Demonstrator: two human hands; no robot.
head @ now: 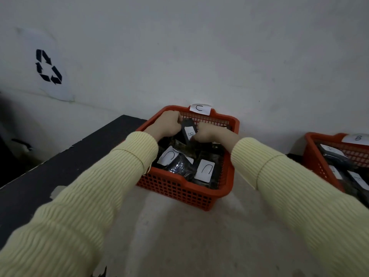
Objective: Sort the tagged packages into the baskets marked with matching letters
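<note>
A red plastic basket (191, 193) with a white "C" label (200, 108) on its far rim stands against the wall. It holds several dark packages; two near the front carry white tags marked C (168, 155) (205, 169). Both my hands are inside the basket at its far side. My left hand (168, 124) and my right hand (207, 133) grip a dark package (188, 127) between them, whose white tag reads B. A second red basket (313, 154) labelled "B" (357, 138) sits at the right edge with tagged dark packages in it.
The baskets rest on a pale floor by a white wall. A black surface (50, 176) runs along the left of the C basket. A white sheet with a recycling symbol (49, 66) hangs on the wall at left.
</note>
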